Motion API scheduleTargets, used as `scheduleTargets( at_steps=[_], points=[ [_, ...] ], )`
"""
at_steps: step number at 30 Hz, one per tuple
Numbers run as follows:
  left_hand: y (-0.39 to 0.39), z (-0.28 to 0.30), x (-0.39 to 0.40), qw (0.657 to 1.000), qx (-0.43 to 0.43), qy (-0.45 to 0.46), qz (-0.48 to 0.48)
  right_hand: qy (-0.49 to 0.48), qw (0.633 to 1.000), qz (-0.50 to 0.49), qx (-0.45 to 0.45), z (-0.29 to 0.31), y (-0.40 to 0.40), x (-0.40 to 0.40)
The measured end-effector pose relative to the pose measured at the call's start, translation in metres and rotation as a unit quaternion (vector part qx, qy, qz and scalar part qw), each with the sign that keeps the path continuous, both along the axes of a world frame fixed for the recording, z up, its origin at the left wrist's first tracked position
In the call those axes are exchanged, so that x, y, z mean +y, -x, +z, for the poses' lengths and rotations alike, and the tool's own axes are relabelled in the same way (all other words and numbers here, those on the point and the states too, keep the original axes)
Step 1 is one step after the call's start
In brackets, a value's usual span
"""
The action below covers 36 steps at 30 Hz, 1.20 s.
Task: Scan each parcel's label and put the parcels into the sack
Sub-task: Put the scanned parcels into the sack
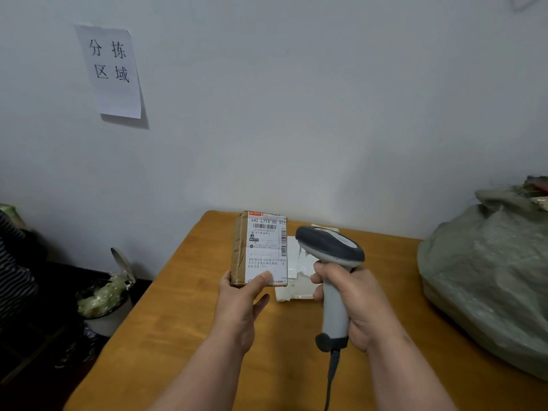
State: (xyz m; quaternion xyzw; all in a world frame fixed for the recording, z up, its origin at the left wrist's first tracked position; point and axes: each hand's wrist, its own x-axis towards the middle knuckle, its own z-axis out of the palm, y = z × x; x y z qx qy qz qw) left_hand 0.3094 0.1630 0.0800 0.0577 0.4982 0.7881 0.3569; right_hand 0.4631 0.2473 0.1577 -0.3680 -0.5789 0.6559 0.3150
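Wooden desk (184, 321) against pale wall, paper sign (112, 71) taped up. I see left hand (238, 310) clamped on brown parcel (240, 247), held upright above desk, label (267, 250) facing me — right hand (363, 307) wrapped round grey scanner (332, 262) just beside it. White parcel (295, 277) lies behind; grey-green sack (486, 277) at desk's right.

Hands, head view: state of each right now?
Left hand: closed on the brown parcel, label facing the camera.
Right hand: closed around the barcode scanner, its head beside the parcel.
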Motion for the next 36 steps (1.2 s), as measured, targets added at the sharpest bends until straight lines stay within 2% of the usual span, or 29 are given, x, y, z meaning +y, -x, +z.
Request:
scheduleTargets(
  at_steps=[10,16,23,28,32,36],
  points=[
    [-0.081,0.031,0.052,0.995,-0.012,-0.034,-0.09,0.006,0.993,-0.114,0.018,-0.002,-0.081,0.035],
    [-0.2,0.055,0.099,0.977,0.019,-0.065,-0.204,0.016,0.975,-0.22,0.036,0.004,-0.199,0.065],
    [-0.336,0.078,0.139,0.941,0.074,-0.026,-0.329,-0.027,0.966,-0.237,0.103,0.021,-0.318,0.08],
    [-0.388,0.094,0.16,0.903,0.156,-0.002,-0.4,-0.039,0.962,-0.219,0.156,0.023,-0.369,0.095],
    [-0.405,0.098,0.181,0.883,0.214,0.019,-0.417,-0.053,0.935,-0.31,0.164,0.03,-0.39,0.113],
    [-0.404,0.101,0.208,0.87,0.307,0.031,-0.384,-0.035,0.892,-0.42,0.16,0.035,-0.412,0.136]
  ],
)
